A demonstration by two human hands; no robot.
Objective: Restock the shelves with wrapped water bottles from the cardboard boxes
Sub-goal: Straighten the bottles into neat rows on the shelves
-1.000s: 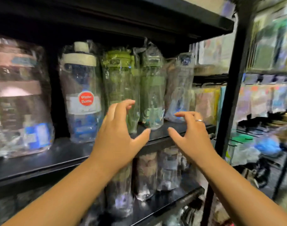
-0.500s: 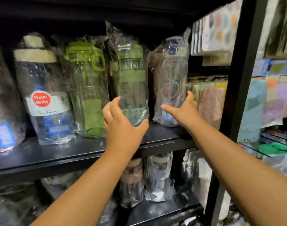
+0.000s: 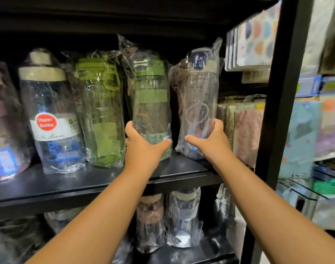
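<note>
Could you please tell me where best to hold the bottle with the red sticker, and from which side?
Probably grip the bottle from the front, round its body at the white label: it stands upright, neighbours crowd both sides, only the front is open. Squeeze the hard body, not the loose wrap.

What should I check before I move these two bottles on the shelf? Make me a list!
1. The left hand grips the dark green bottle near its bottom: ok.
2. The right hand grips the clear bottle near its bottom: ok.
3. Both bottles stand roughly upright: ok.
4. Bare shelf in front of them: ok.
5. Held dark green bottle apart from the light green bottle beside it: cannot tell.
</note>
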